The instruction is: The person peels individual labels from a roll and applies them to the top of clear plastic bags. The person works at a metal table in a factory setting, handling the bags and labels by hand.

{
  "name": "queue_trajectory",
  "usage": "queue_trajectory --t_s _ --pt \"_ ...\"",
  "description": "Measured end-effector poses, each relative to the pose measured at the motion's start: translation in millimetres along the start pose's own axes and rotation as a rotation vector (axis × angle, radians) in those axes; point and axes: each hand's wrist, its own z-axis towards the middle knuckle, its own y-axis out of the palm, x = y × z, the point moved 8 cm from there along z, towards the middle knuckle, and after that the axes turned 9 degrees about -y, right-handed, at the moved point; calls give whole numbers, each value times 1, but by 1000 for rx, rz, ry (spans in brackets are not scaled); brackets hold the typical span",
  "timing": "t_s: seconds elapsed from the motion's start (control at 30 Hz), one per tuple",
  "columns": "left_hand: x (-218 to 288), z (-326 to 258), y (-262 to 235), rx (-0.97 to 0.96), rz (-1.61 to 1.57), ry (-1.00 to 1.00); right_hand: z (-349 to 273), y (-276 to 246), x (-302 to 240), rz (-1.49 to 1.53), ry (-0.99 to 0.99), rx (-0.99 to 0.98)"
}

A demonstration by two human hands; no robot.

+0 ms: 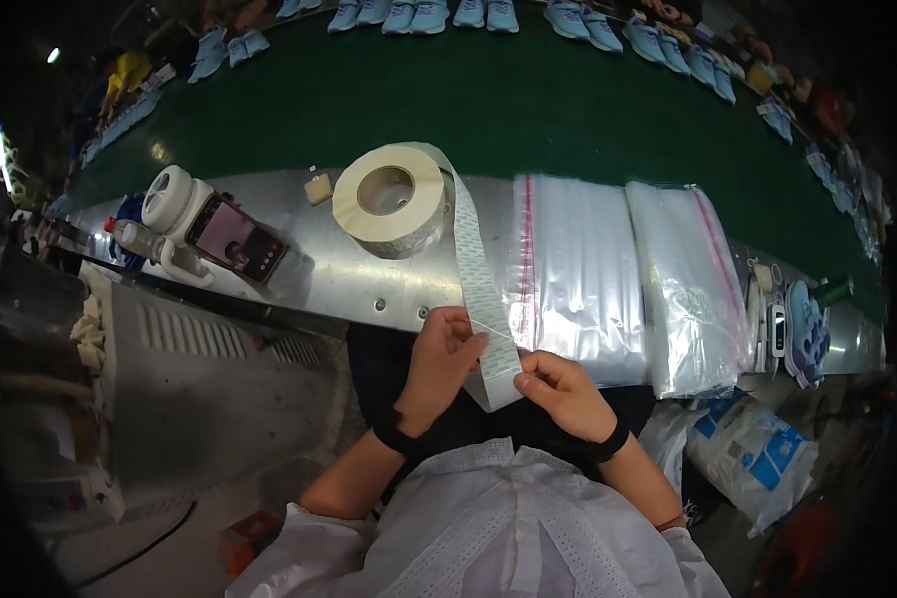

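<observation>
A large roll of labels (347,204) lies on the metal table edge, its cardboard core facing up. From it a printed label strip (476,274) runs down toward me and folds over at its lower end. My left hand (441,361) pinches the strip's left side between thumb and fingers. At the lower right corner of the strip, my right hand (566,394) grips the edge with thumb and forefinger. To the right of the strip lie two stacks of clear plastic bags, one stack (588,269) flat with a red seal line, the other (690,289) slightly rumpled.
A phone (237,237) leans on a white jug (169,199) at the left, near a small bottle (138,239). Beyond runs a green conveyor belt (389,95) with light-blue shoes (417,15) along its far side. A blue shoe (805,334) stands at the right end.
</observation>
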Motion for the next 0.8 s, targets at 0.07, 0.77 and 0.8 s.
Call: queue_trajectory --t_s 0.07,0.77,0.8 --pt "37 -24 -2 259 438 383 2 -2 -6 -138 -52 33" --pt "53 -6 -15 104 290 281 -13 -1 -31 -562 -291 77" --pt "47 1 -17 105 281 268 -18 -3 -31 -549 -320 2"
